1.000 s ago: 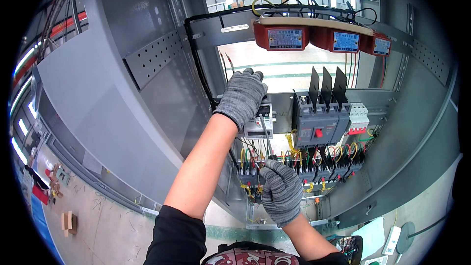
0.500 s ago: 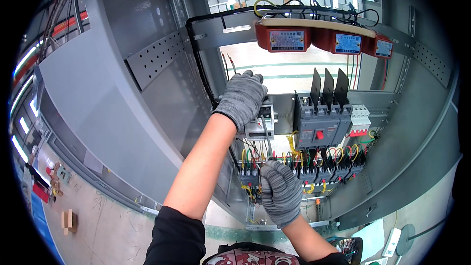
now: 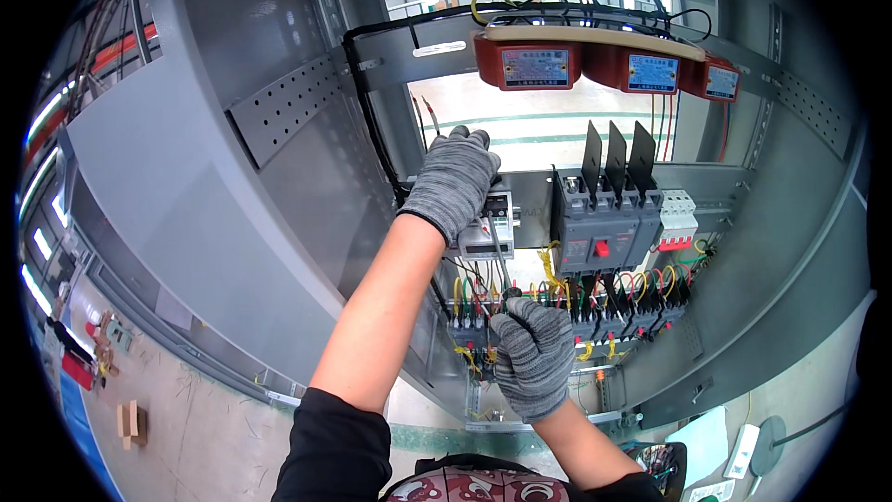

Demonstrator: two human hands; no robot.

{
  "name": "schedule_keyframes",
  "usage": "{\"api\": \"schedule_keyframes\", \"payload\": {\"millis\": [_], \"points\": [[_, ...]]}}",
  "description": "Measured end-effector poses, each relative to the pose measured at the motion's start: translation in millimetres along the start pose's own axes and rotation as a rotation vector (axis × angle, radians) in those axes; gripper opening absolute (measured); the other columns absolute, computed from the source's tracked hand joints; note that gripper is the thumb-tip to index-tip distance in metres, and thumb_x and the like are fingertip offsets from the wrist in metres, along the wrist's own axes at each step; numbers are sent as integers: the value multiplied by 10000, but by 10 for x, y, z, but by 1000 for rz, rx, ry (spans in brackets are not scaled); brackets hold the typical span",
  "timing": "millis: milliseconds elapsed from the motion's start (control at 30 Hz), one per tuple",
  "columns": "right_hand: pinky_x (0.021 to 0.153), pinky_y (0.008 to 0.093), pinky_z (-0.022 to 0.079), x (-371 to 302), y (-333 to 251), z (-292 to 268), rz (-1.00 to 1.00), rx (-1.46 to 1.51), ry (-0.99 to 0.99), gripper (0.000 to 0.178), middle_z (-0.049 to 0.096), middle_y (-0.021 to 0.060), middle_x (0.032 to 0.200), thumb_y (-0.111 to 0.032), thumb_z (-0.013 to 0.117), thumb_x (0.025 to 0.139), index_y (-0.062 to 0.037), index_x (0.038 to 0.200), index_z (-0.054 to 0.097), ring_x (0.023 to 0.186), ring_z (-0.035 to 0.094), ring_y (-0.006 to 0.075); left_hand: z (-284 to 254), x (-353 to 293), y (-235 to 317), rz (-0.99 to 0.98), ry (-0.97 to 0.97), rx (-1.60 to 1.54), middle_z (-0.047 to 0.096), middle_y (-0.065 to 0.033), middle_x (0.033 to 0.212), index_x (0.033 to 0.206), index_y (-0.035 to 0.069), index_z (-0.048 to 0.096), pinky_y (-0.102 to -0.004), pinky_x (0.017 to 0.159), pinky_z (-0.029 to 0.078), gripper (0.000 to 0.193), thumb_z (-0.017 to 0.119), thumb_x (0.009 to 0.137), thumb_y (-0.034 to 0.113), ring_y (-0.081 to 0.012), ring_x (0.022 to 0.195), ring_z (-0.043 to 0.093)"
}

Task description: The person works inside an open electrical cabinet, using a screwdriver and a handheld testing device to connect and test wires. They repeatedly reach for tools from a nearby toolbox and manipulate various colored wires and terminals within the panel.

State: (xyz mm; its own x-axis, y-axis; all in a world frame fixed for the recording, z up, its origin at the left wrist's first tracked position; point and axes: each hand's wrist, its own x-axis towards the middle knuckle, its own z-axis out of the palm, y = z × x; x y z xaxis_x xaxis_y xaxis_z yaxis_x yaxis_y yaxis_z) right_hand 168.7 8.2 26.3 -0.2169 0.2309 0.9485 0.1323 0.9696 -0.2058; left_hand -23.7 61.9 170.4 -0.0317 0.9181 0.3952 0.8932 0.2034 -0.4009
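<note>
While its dark handle sits in the right hand, the screwdriver stands in front of a grey-and-white module, its slim shaft crossing the module's face. Long axis: steep, close to upright in the view, leaning slightly left toward the top; tip end up, at the dark terminals near the module's upper edge, handle end down, just above the glove's knuckles. Whether the tip is seated in a screw is too small to tell. Right hand: striped grey knit glove, fingers curled and closed around the handle, below the module. Left hand: matching glove, laid over the module's upper left corner, fingers bent forward and close together; what they press or pinch is hidden, so their grip cannot be told. Beyond the left fingertips, two thin wires rise side by side. To the right of the module: one large dark grey breaker with a red switch, three black upright plates on its top, and a small white breaker with red levers beside it. Below: a row of small breakers with coloured wires. Above: three red-brown blocks on a grey crossbar.
</note>
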Motion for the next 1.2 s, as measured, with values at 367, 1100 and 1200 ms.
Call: {"api": "schedule_keyframes", "payload": {"millis": [367, 1100, 1200], "points": [[660, 396, 505, -57, -52, 82, -2, 27, -84, 280, 623, 134, 1066, -61, 641, 733, -75, 1012, 661, 813, 619, 291, 16, -39, -55, 7, 4, -23, 589, -116, 1084, 895, 113, 699, -403, 900, 483, 177, 689, 733, 183, -311, 1065, 554], [708, 427, 489, 4, 15, -113, -104, -131, -516, 217, 649, 101, 1035, -147, 592, 739, -103, 940, 659, 816, 592, 304, 41, -28, -34, 19, 49, 12, 602, -139, 1085, 922, 86, 696, -391, 891, 488, 207, 648, 784, 231, -307, 1056, 564], [739, 429, 485, 19, 4, -124, -90, -113, -488, 214, 658, 109, 1015, -130, 600, 725, -95, 930, 650, 828, 598, 310, 31, -11, -15, 21, 36, 11, 606, -137, 1083, 927, 89, 698, -390, 895, 488, 207, 643, 786, 231, -307, 1062, 564]]}}
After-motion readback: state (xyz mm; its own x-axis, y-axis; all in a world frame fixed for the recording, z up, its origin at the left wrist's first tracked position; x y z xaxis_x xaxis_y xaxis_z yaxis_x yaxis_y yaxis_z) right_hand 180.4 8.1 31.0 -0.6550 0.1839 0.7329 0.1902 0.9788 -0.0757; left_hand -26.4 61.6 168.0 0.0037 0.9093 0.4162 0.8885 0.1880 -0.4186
